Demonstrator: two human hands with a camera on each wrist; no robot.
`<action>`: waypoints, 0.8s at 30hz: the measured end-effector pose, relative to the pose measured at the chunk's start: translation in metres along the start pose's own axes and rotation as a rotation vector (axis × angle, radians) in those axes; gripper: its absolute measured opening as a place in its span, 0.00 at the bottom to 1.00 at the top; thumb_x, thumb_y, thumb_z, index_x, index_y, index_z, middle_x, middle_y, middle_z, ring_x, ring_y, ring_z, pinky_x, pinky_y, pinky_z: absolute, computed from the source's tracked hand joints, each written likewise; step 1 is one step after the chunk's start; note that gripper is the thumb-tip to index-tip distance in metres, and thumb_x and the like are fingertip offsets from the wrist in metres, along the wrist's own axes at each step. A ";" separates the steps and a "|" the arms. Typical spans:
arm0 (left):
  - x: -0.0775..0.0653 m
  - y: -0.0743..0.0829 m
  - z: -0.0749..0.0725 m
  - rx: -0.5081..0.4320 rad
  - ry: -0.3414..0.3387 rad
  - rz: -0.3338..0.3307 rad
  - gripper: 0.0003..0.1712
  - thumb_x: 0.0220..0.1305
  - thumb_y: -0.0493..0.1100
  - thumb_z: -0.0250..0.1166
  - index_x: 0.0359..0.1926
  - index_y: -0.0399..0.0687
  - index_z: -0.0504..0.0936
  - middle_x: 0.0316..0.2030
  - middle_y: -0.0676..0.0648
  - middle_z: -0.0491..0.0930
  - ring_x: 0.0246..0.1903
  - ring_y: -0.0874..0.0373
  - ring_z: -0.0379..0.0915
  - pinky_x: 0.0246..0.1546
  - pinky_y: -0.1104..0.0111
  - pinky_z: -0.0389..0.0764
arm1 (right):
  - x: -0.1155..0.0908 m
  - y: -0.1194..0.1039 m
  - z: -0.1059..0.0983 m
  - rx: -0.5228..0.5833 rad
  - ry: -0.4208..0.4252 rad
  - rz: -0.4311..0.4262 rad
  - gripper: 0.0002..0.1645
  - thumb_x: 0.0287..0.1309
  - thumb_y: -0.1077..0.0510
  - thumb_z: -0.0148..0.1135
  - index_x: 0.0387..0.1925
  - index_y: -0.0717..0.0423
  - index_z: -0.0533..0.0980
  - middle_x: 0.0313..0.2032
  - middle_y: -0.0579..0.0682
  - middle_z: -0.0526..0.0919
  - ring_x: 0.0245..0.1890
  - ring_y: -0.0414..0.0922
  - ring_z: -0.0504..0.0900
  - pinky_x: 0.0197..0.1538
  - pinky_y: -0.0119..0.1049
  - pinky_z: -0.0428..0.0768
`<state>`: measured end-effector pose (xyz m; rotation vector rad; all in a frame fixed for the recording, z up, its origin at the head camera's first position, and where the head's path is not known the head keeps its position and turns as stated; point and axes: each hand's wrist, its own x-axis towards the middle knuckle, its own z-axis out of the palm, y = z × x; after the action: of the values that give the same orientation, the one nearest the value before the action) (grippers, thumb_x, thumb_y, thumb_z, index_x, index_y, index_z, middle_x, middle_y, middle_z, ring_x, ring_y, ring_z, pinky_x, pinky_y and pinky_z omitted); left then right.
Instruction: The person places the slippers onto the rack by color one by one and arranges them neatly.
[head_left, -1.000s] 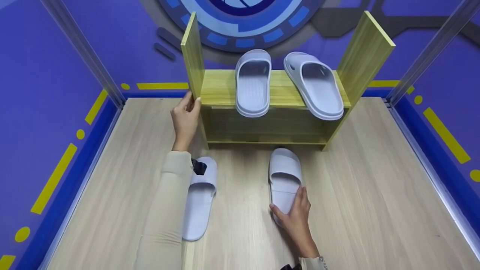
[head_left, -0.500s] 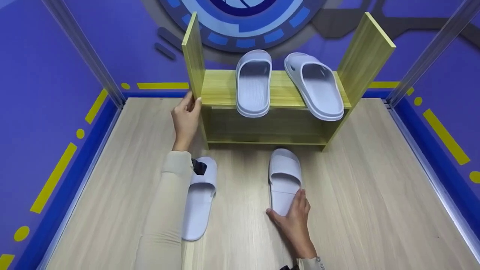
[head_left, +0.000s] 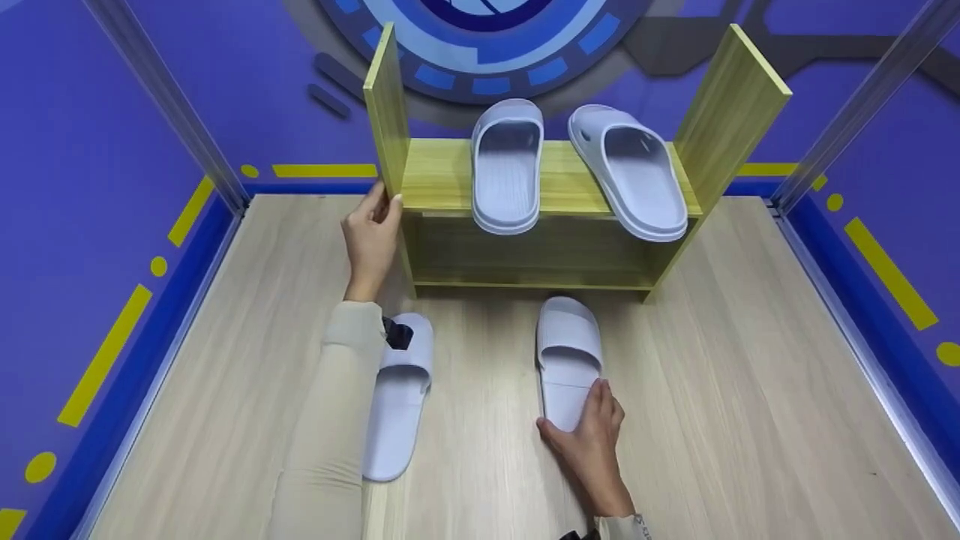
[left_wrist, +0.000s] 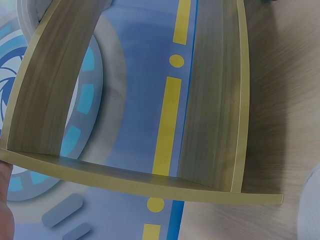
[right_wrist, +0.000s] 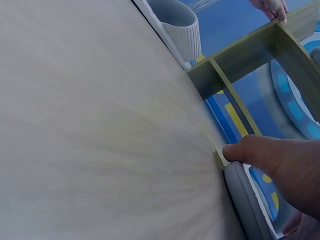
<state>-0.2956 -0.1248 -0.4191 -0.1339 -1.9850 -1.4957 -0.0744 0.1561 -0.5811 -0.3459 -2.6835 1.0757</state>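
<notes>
My left hand [head_left: 371, 232] pinches the front edge of the left side panel of a small yellow wooden shoe rack [head_left: 442, 176]. On the floor before the rack lies a pale grey slipper [head_left: 570, 330], its toe pointing at the rack. My right hand [head_left: 592, 442] grips the heel of this slipper, thumb on one side and fingers on the other, hiding the heel end. In the right wrist view the thumb [right_wrist: 260, 152] shows at the slipper's sole edge. A matching slipper [head_left: 394, 427] lies to the left, partly under my left forearm in the head view.
Two pale closed-toe slippers, one straight [head_left: 507, 176] and one angled [head_left: 641, 180], stand on the rack's upper board, heels overhanging its front. The rack's lower opening [head_left: 525, 251] is below. Blue patterned walls [head_left: 112, 225] enclose the wooden floor [head_left: 750, 390].
My right hand has slid slightly back toward the slipper's heel, its thumb shifting down a little. My left hand stays on the rack panel, and the slippers have hardly moved.
</notes>
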 end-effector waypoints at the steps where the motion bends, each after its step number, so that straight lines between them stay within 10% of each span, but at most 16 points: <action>1: 0.000 0.000 0.000 -0.001 -0.001 -0.004 0.20 0.62 0.35 0.65 0.54 0.34 0.80 0.49 0.36 0.82 0.44 0.52 0.81 0.41 0.72 0.82 | 0.000 0.000 0.000 0.002 0.003 0.002 0.66 0.32 0.54 0.80 0.65 0.81 0.53 0.65 0.77 0.57 0.63 0.71 0.55 0.64 0.65 0.62; 24: -0.002 0.003 -0.002 -0.037 -0.022 0.006 0.21 0.63 0.36 0.64 0.56 0.34 0.78 0.52 0.37 0.81 0.49 0.51 0.80 0.48 0.63 0.82 | 0.001 0.004 -0.003 0.097 0.004 0.009 0.66 0.30 0.55 0.79 0.65 0.82 0.53 0.65 0.76 0.59 0.62 0.68 0.57 0.64 0.63 0.64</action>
<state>-0.2918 -0.1244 -0.4172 -0.1726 -1.9723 -1.5340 -0.0735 0.1609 -0.5814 -0.3427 -2.6174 1.2015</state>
